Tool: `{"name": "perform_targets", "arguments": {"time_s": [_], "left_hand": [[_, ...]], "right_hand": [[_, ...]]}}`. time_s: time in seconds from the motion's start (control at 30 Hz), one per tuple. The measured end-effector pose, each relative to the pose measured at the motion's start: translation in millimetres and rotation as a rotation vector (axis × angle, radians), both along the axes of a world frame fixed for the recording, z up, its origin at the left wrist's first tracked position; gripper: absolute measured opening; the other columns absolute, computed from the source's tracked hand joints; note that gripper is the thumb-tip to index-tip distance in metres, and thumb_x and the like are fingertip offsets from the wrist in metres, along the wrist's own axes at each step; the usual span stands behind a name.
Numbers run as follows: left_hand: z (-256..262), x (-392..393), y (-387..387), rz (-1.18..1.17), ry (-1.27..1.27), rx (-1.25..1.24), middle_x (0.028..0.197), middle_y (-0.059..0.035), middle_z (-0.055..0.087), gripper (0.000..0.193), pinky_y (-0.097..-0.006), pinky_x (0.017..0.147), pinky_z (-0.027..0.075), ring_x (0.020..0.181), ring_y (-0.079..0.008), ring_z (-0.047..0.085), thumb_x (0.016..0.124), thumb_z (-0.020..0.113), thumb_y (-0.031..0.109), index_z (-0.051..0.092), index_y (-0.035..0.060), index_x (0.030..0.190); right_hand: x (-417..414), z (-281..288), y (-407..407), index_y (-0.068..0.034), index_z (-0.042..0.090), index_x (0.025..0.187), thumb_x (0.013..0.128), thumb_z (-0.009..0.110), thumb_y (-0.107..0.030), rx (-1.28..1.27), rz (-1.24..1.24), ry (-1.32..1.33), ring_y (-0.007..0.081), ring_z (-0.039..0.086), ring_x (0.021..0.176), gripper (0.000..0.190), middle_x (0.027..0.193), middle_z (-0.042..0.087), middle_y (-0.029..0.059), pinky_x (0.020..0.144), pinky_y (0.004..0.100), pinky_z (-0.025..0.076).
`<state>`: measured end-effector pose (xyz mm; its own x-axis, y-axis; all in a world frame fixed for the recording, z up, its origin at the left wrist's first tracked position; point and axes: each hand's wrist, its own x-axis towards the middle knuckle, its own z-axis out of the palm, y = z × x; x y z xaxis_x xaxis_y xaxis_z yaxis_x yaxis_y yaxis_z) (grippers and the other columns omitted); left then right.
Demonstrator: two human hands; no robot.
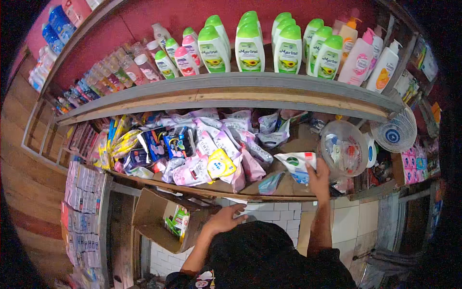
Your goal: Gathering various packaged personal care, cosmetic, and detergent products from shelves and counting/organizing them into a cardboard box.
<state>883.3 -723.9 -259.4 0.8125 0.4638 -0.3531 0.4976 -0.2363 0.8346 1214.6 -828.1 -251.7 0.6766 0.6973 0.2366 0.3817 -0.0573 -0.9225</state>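
My right hand (318, 177) grips the right edge of a white and blue refill pouch (299, 167) at the right part of the lower shelf. Just left of that pouch lies a small teal packet (270, 183). My left hand (227, 218) hangs in front of the shelf edge, its fingers apart and nothing in it. Beyond it, many white and purple pouches (221, 139) are heaped on the shelf, with a yellow packet (221, 164) on top. Dark blue packs (178, 142) and yellow packets (126, 142) lie to their left.
Green-capped lotion bottles (249, 50) stand in rows on the upper shelf (231, 86). A clear plastic tub (344, 148) and a white fan (394, 130) are at the right. Below the shelf at the left, an opened cardboard box (151, 216) holds green packets (178, 220).
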Motion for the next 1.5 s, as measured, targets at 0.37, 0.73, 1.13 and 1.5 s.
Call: {"name": "perform_targets", "arguments": {"time_s": [0.37,0.73,1.13,1.5], "left_hand": [[23,28,-21,0.229,-0.507,-0.087,0.116,-0.0107,0.062,0.051,-0.0338,0.093,0.044,0.104,-0.0158,0.057,0.075,0.078,0.016,0.057,0.0011,0.119],[-28,-77,-20,0.709,-0.428,-0.303,0.082,-0.0024,0.067,0.02,-0.022,0.06,0.047,0.065,-0.0073,0.058,0.08,0.071,0.009,0.065,0.0009,0.097],[-37,-257,-3,1.258,-0.624,-0.271,0.081,-0.0034,0.066,0.017,-0.0223,0.061,0.045,0.065,-0.0086,0.058,0.079,0.069,0.005,0.064,-0.0013,0.094],[-75,-407,55,1.48,-0.583,-0.22,0.077,-0.0029,0.065,0.02,-0.0242,0.054,0.045,0.061,-0.0091,0.058,0.08,0.071,0.012,0.065,0.0005,0.095]], "right_hand": [[-110,39,9,-0.001,0.058,0.105,0.09,0.059,-0.008,0.112,0.385,0.494,0.0085,0.056,0.088,0.017,0.095,0.063,0.0028,0.078,0.0262,0.047],[-205,-22,71,0.0,0.054,0.12,0.092,0.056,-0.015,-0.1,0.564,0.857,0.0183,0.057,0.1,0.031,0.11,0.062,0.0111,0.085,0.0306,0.045],[-256,-156,200,-0.006,0.037,0.133,0.09,0.057,-0.041,-0.262,0.037,1.275,0.0295,0.044,0.117,0.058,0.132,0.042,0.016,0.095,0.0489,0.039],[-263,-161,213,0.0,0.054,0.111,0.094,0.053,-0.026,-0.064,-0.107,0.632,0.0212,0.056,0.073,0.031,0.088,0.059,0.0087,0.066,0.0326,0.048]]}}
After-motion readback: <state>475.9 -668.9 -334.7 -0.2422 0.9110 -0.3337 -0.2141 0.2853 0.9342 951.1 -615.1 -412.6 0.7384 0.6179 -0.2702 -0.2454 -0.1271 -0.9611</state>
